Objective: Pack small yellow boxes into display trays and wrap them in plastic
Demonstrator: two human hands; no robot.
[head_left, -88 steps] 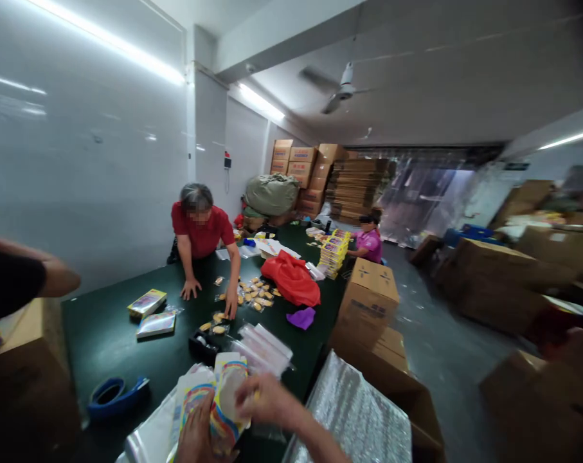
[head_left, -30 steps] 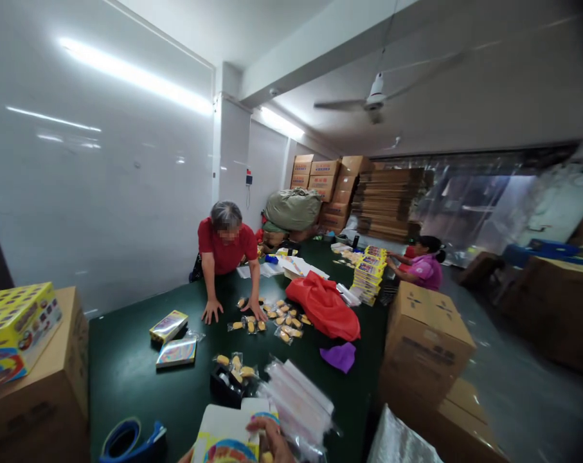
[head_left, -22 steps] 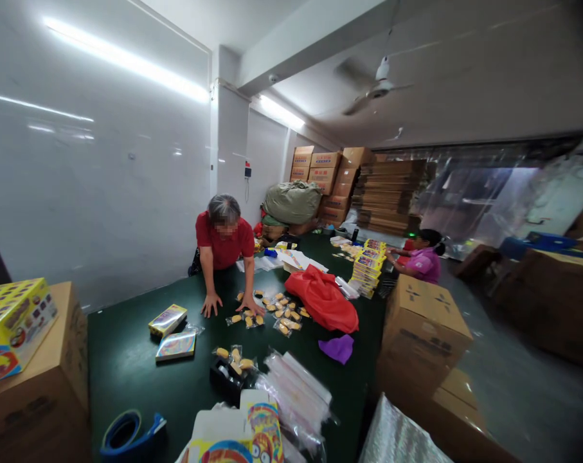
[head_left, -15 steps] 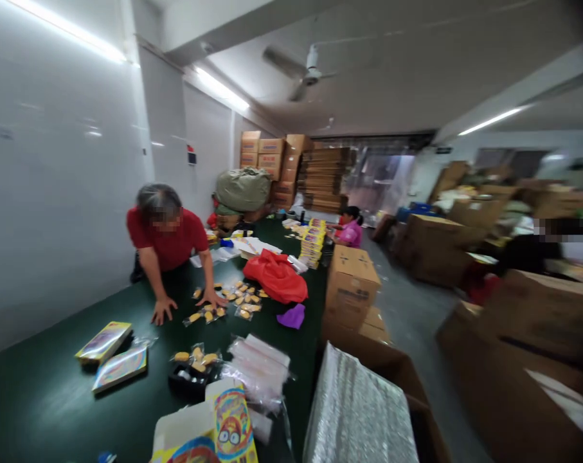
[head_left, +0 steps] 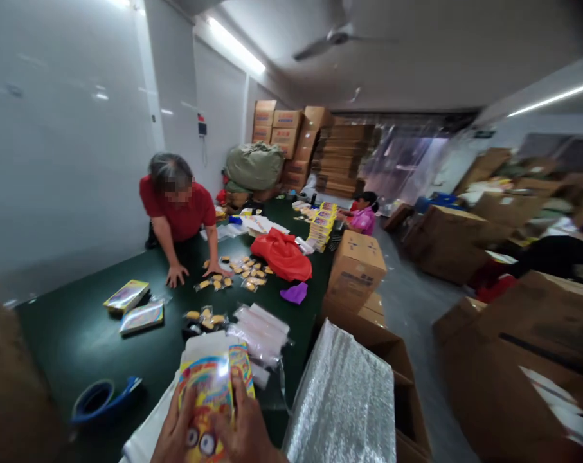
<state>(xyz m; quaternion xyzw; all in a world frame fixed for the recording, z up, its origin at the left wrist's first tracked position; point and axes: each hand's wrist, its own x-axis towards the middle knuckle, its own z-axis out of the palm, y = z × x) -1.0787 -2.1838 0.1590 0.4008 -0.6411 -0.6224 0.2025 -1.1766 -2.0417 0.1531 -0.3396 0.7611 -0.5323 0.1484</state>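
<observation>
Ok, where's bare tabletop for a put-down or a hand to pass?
Widest: between the two flat boxes and the blue tape dispenser. Narrow strip: below the purple cloth, right of the plastic sleeves. Crowded: around the wrapped pieces and red fabric.

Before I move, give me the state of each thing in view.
left hand: closed on the yellow box's left side
right hand: on its right side
yellow box: held, pale top flap raised
blue tape dispenser: on the table
two flat boxes: lying on the table
red cloth: crumpled
purple cloth: crumpled
wrapped pieces: loose, in clear wrap
</observation>
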